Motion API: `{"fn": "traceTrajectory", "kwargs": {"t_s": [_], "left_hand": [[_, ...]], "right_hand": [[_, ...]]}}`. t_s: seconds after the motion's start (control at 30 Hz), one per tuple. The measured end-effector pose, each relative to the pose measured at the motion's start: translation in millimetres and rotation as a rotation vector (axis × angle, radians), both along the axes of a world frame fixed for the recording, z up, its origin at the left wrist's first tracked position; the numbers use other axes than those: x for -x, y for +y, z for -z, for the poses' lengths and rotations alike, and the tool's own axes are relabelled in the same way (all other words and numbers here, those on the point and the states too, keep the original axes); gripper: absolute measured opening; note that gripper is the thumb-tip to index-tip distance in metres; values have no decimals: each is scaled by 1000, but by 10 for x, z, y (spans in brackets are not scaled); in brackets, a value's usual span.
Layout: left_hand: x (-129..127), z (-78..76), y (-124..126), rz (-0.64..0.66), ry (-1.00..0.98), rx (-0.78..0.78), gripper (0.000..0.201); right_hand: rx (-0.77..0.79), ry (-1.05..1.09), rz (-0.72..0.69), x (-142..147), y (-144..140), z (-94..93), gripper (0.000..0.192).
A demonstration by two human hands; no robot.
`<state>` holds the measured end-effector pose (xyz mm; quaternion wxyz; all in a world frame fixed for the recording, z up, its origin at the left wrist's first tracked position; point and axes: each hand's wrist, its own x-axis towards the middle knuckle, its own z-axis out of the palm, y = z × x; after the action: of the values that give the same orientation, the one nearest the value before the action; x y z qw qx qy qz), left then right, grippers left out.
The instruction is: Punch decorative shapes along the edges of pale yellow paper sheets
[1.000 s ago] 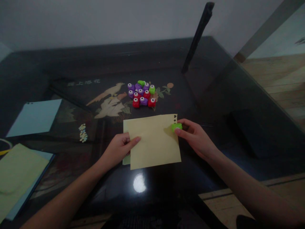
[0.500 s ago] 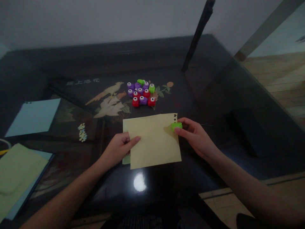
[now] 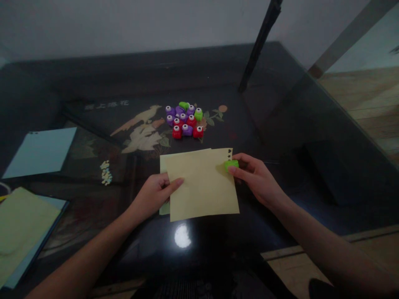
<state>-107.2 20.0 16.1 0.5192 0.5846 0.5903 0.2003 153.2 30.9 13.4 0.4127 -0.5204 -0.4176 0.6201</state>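
Right hand [image 3: 258,178] grip pinched green paper punch [image 3: 231,165] at yellow sheet [image 3: 202,185] edge; left hand [image 3: 156,193] pinched sheet's opp. side; paper looked light, floppy, easily creased.

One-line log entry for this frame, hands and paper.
left hand: pins yellow paper on table | right hand: grips green punch at paper's right edge | punch pile: behind, apart

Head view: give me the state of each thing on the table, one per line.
Yellow sheet: flat, two shapes punched near its top right corner.
Green punch: on the sheet's right edge, gripped by right hand.
Left hand: pinching the sheet's left edge.
Punch pile: clustered, untouched.
Blue sheet: flat, apart.
Confetti: small loose heap.
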Motion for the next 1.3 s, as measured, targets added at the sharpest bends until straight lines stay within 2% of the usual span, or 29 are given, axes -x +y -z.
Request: {"fn": "traceTrajectory", "kwargs": {"t_s": [0.3, 0.43, 0.77, 1.3], "left_hand": [[-3, 25, -6, -37, -70, 33, 25], [-6, 19, -3, -41, -39, 17, 27], [2, 36, -13, 0, 25, -51, 33], [4, 39, -20, 25, -6, -31, 31]], "right_hand": [[-3, 16, -7, 19, 18, -6, 22], [-11, 9, -16, 18, 21, -4, 21], [-48, -12, -50, -3, 38, 27, 23], [14, -26, -53, -11, 52, 16, 29]]}}
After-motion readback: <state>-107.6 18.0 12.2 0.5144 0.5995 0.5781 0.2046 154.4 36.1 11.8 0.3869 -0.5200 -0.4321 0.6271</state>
